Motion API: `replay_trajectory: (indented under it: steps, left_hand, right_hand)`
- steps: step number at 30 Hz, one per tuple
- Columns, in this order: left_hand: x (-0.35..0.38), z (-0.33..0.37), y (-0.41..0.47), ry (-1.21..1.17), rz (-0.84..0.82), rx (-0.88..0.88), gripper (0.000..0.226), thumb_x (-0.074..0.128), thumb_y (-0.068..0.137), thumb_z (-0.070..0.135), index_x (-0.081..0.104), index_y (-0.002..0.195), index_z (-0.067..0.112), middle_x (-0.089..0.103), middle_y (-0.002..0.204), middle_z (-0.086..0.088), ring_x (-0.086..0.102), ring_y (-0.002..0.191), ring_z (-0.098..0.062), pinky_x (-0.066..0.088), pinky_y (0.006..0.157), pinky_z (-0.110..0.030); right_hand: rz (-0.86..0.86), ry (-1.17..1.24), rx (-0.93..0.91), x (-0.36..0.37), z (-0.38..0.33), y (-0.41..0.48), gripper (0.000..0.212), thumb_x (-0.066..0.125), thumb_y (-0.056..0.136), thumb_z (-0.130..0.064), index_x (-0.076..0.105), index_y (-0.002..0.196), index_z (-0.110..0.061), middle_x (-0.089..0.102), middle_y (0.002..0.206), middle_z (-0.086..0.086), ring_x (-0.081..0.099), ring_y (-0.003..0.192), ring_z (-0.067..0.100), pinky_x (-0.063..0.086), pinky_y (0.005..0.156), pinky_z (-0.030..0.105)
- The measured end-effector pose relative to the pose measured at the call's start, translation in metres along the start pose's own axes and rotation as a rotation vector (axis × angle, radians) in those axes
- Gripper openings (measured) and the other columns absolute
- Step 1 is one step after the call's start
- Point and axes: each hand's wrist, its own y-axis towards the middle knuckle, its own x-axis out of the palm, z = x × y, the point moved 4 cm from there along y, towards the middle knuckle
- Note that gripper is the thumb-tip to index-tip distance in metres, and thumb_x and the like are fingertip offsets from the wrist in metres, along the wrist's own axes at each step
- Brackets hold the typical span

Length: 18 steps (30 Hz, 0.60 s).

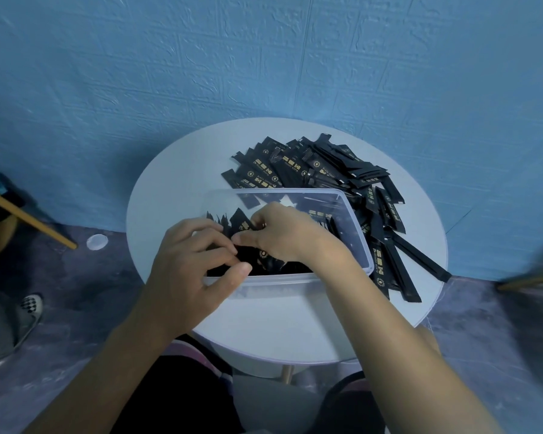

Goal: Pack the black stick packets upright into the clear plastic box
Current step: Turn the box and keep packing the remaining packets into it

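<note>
The clear plastic box [356,227] stands in the middle of the round white table [170,189]. Several black stick packets [242,222] stand upright in its left part. My left hand [192,258] reaches over the box's near-left rim, its fingers curled on the black packets inside, thumb at the rim. My right hand [282,233] is inside the box, fingers bent and pinching packets next to the left hand's fingers. A loose heap of black stick packets [314,167] lies behind and to the right of the box.
More packets [398,267] lie along the box's right side, reaching the table's right edge. A blue wall rises right behind the table. On the floor at left are a small white lid [97,241], a wooden leg [29,217] and a shoe [30,306].
</note>
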Motion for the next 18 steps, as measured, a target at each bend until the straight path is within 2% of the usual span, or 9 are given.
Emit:
replay_trajectory:
  steps: [2, 4, 6, 8, 10, 13, 16, 18]
  left_hand:
    - [0.000, 0.000, 0.000, 0.005, 0.002, -0.001, 0.034, 0.058, 0.093, 0.037, 0.078, 0.073, 0.017, 0.072, 0.086, 0.007, 0.060, 0.104, -0.019, 0.044, 0.096, -0.043]
    - [0.000, 0.000, 0.000, 0.006, 0.004, -0.003, 0.034, 0.058, 0.093, 0.038, 0.077, 0.073, 0.017, 0.072, 0.086, 0.008, 0.060, 0.105, -0.018, 0.044, 0.096, -0.043]
    - [0.000, 0.000, 0.000, 0.006, 0.002, -0.002, 0.034, 0.058, 0.093, 0.038, 0.078, 0.074, 0.017, 0.072, 0.086, 0.008, 0.060, 0.105, -0.019, 0.044, 0.096, -0.044]
    - [0.000, 0.000, 0.000, 0.009, -0.002, 0.002, 0.035, 0.057, 0.094, 0.037, 0.078, 0.075, 0.017, 0.073, 0.086, 0.007, 0.061, 0.105, -0.020, 0.045, 0.096, -0.045]
    - [0.000, 0.001, 0.000, 0.013, -0.003, 0.006, 0.035, 0.056, 0.094, 0.038, 0.078, 0.077, 0.016, 0.073, 0.088, 0.006, 0.061, 0.105, -0.021, 0.045, 0.097, -0.044]
    - [0.000, 0.000, -0.001, 0.011, 0.006, 0.000, 0.039, 0.054, 0.096, 0.042, 0.077, 0.079, 0.015, 0.072, 0.094, 0.003, 0.061, 0.105, -0.021, 0.042, 0.098, -0.039]
    - [0.000, -0.001, -0.001, 0.007, 0.008, 0.008, 0.044, 0.051, 0.099, 0.045, 0.074, 0.078, 0.014, 0.069, 0.094, 0.001, 0.063, 0.101, -0.024, 0.046, 0.094, -0.043]
    - [0.000, -0.001, -0.001, 0.014, 0.010, 0.014, 0.044, 0.052, 0.099, 0.044, 0.073, 0.078, 0.013, 0.070, 0.092, 0.001, 0.063, 0.101, -0.025, 0.047, 0.092, -0.047]
  right_hand:
    - [0.033, 0.008, 0.002, -0.005, 0.005, -0.001, 0.047, 0.061, 0.093, -0.052, 0.052, 0.066, -0.015, 0.060, 0.057, 0.001, 0.062, 0.062, 0.021, 0.038, 0.056, 0.030]
    - [0.045, 0.017, 0.011, -0.009, 0.010, -0.002, 0.048, 0.055, 0.097, -0.052, 0.059, 0.067, -0.016, 0.061, 0.055, 0.000, 0.067, 0.063, 0.022, 0.047, 0.061, 0.030]
    - [0.022, 0.077, 0.026, -0.011, 0.015, 0.000, 0.047, 0.052, 0.100, -0.050, 0.068, 0.073, -0.015, 0.058, 0.051, 0.000, 0.067, 0.057, 0.022, 0.056, 0.068, 0.033]
    - [-0.008, 0.184, 0.024, -0.010, 0.018, 0.001, 0.047, 0.052, 0.101, -0.047, 0.068, 0.078, -0.009, 0.054, 0.047, -0.001, 0.065, 0.050, 0.023, 0.060, 0.068, 0.038]
    - [-0.029, 0.237, 0.020, -0.008, 0.014, 0.002, 0.050, 0.052, 0.101, -0.047, 0.061, 0.079, -0.003, 0.055, 0.054, 0.002, 0.065, 0.049, 0.023, 0.062, 0.070, 0.043]
    - [-0.014, 0.206, -0.002, -0.005, -0.001, 0.000, 0.048, 0.053, 0.100, -0.047, 0.060, 0.085, -0.001, 0.065, 0.061, 0.008, 0.071, 0.053, 0.025, 0.060, 0.068, 0.040]
    - [0.002, 0.157, -0.006, -0.002, -0.010, -0.002, 0.045, 0.052, 0.100, -0.045, 0.063, 0.100, -0.002, 0.073, 0.071, 0.011, 0.071, 0.049, 0.023, 0.058, 0.069, 0.038]
    - [-0.024, 0.174, -0.002, 0.000, -0.011, -0.003, 0.044, 0.051, 0.101, -0.043, 0.062, 0.102, 0.000, 0.073, 0.076, 0.013, 0.071, 0.049, 0.023, 0.059, 0.075, 0.045]
